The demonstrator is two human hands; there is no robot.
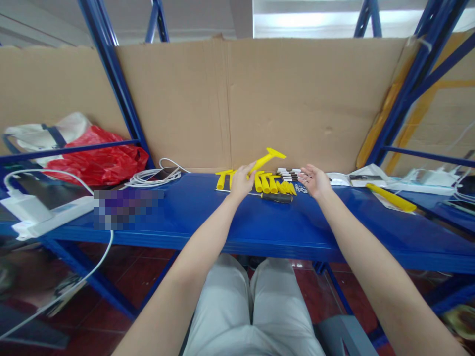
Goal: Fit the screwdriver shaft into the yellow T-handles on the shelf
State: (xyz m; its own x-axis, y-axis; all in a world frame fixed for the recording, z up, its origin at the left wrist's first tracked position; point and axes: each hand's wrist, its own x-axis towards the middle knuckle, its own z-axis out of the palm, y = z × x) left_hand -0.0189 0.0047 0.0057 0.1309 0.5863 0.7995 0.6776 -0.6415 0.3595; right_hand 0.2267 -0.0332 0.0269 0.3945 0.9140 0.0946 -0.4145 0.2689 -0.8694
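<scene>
My left hand is closed round the stem of a yellow T-shaped plastic handle, its crossbar tilted up to the right. Past the small parts, my right hand hovers palm up with fingers apart and seems to hold nothing. Between the hands lies a row of similar yellow T-shaped pieces, with smaller yellow pieces beside them. White-and-black parts are stacked behind these, and tiny metallic parts lie near my right fingers. A screwdriver with a black-and-yellow handle rests in front of the row.
The blue table backs onto a cardboard sheet. Power strips, a coiled white cable and a red plastic bag stand left. At right lie a yellow tube-like piece and white packets. Blue posts flank the table.
</scene>
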